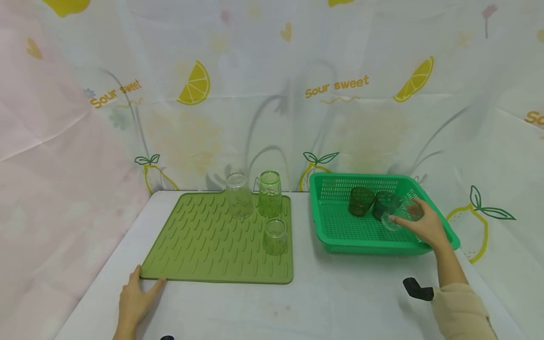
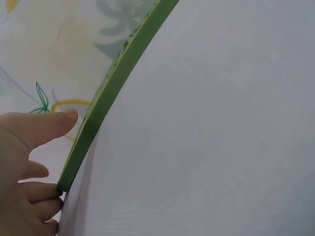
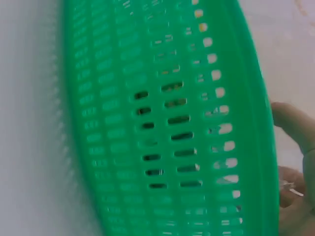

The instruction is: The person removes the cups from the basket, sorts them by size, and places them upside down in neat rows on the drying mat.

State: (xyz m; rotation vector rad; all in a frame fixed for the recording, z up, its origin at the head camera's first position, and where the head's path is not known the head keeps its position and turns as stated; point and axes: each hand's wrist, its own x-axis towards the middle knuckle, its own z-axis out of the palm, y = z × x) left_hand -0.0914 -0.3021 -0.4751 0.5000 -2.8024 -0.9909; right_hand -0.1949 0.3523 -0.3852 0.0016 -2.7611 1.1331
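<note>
Over the right part of a green plastic basket (image 1: 340,244), my right hand (image 1: 425,226) holds a clear glass (image 1: 392,223) between thumb and fingers. The basket wall (image 3: 256,147) hides most of that hand in the right wrist view. Two dark tinted glasses, one brownish (image 1: 361,202) and one grey-green (image 1: 384,203), lie tilted in the basket beside the held glass. At the near left corner of a green drying mat (image 1: 204,241), my left hand (image 1: 135,302) rests with spread fingers, touching the mat's edge (image 2: 106,98).
On the mat's right side stand a tall clear glass (image 1: 239,198), a tall green glass (image 1: 269,196) and a short clear glass (image 1: 275,238). A white cloth (image 1: 331,302) covers the table. Printed curtains (image 1: 272,127) hang behind and at both sides.
</note>
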